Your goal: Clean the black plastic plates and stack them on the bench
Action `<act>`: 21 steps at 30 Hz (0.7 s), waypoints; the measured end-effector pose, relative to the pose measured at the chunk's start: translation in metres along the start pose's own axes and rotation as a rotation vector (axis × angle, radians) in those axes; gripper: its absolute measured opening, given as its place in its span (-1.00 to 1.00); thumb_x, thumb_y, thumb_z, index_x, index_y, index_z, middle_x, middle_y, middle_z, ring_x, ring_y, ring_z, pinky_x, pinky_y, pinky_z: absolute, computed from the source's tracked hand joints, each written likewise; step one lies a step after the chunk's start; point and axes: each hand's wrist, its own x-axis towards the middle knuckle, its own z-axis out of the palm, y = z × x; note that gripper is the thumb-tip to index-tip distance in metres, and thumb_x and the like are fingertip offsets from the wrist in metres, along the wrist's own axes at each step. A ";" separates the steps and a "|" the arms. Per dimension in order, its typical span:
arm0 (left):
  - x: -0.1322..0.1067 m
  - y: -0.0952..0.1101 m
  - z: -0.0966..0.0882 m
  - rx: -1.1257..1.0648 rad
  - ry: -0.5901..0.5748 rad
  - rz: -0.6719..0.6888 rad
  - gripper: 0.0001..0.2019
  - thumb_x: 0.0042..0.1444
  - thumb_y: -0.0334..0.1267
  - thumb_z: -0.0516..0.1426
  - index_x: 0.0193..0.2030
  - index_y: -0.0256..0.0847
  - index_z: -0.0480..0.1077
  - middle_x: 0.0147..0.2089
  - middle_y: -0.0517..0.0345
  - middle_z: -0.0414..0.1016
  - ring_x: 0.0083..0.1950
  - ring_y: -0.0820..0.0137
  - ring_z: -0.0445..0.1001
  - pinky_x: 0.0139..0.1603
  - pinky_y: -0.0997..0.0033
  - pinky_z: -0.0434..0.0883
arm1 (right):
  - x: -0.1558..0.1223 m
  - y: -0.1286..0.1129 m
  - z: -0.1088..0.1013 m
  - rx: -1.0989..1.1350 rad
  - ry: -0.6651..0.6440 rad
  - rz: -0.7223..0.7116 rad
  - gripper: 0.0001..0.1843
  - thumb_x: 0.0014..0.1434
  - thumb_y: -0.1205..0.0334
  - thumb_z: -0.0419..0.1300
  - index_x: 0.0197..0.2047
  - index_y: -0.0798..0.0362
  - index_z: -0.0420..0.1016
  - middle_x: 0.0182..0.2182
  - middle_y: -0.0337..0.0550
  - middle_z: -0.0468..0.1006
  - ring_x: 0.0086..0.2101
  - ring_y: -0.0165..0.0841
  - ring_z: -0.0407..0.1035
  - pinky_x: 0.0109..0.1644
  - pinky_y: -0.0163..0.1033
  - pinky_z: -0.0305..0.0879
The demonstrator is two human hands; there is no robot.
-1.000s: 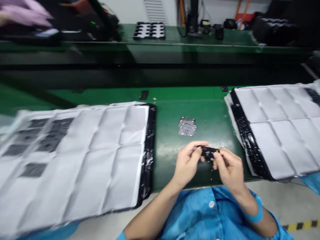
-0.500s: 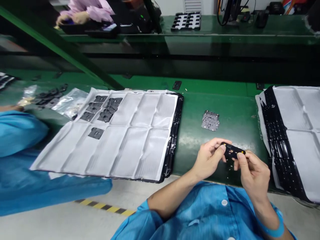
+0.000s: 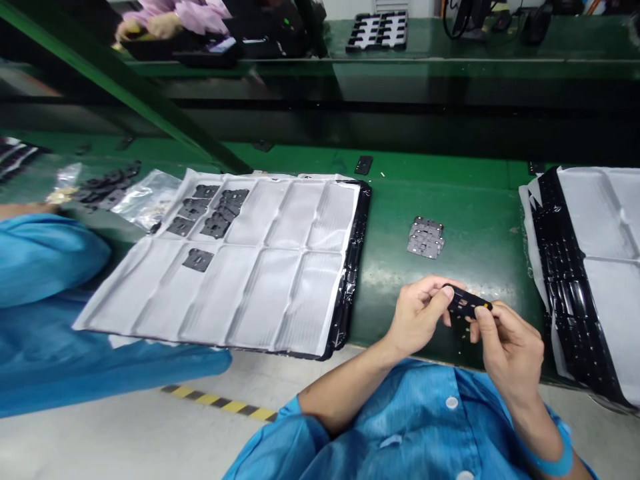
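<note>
left hand (image 3: 417, 315) and right hand (image 3: 507, 347) still pinch the small black plate (image 3: 465, 304) by its ends, hardly moved; a stack of plates (image 3: 426, 237) lies just beyond.

A small flat black plate (image 3: 466, 304), pinched at both ends, tilts slightly.

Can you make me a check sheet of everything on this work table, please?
Surface: green bench, worn and shiny in front.
Work things: small black part, held above the bench edge; stack of small flat parts beyond it.
Clutter: white-lined tray holding a few dark parts, second tray at right, plastic bags, loose black piece.
Hands: left hand and right hand each pinch one end.
Cables: dark leads on the far bench.
Surroundings: a co-worker's blue sleeve at left; pink sleeves at the far bench.
</note>
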 end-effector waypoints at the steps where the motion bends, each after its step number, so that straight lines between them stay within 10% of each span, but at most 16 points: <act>1: 0.000 -0.001 0.000 -0.013 0.004 -0.013 -0.63 0.35 0.03 0.24 -0.10 -0.29 0.66 -0.37 0.12 0.62 -0.54 0.51 0.47 -0.42 0.51 0.42 | 0.000 0.000 0.000 -0.006 -0.005 -0.013 -0.60 0.51 0.28 0.21 -0.44 -0.01 0.43 -0.53 -0.30 0.44 -0.54 -0.43 0.37 -0.39 -0.30 0.27; 13: -0.009 0.004 0.007 -0.039 0.126 -0.032 -0.69 0.35 -0.04 0.24 -0.14 -0.28 0.63 -0.27 0.10 0.66 -0.55 0.56 0.42 -0.47 0.53 0.40 | -0.005 0.000 0.010 0.247 0.014 0.228 -0.90 0.47 0.18 0.27 0.00 0.00 0.53 -0.51 -0.33 0.54 -0.55 -0.40 0.46 -0.43 -0.33 0.41; 21: -0.017 0.007 0.003 0.028 0.043 0.012 -0.64 0.45 0.00 0.19 -0.04 -0.31 0.61 -0.51 0.26 0.46 -0.57 0.57 0.35 -0.49 0.59 0.31 | 0.002 0.003 0.015 0.239 0.181 0.266 -0.73 0.36 0.00 0.36 -0.23 0.03 0.58 -0.61 -0.39 0.38 -0.66 -0.47 0.24 -0.60 -0.37 0.19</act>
